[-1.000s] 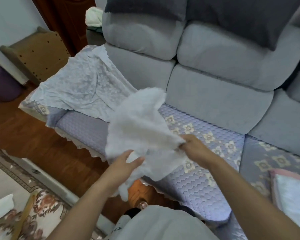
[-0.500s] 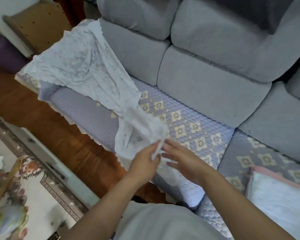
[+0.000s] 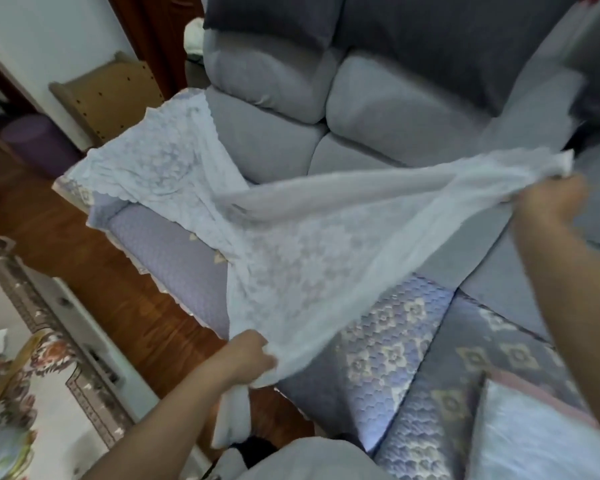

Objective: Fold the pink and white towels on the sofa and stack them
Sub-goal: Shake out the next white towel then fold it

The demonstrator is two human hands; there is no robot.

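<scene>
Two hands hold one white lace towel stretched above the sofa seat. Nearest, the left hand has its fingers clenched round the towel's lower corner, a loose tail of cloth hanging below the fist. At the lower right a folded stack lies on the seat — a white towel on top of a pink one whose edge shows around it. Farther out, the right hand grips the opposite corner, raised and blurred. Beyond, the towel's far end lies draped over the sofa arm at the left — the patterned seat cover shows beneath.
</scene>
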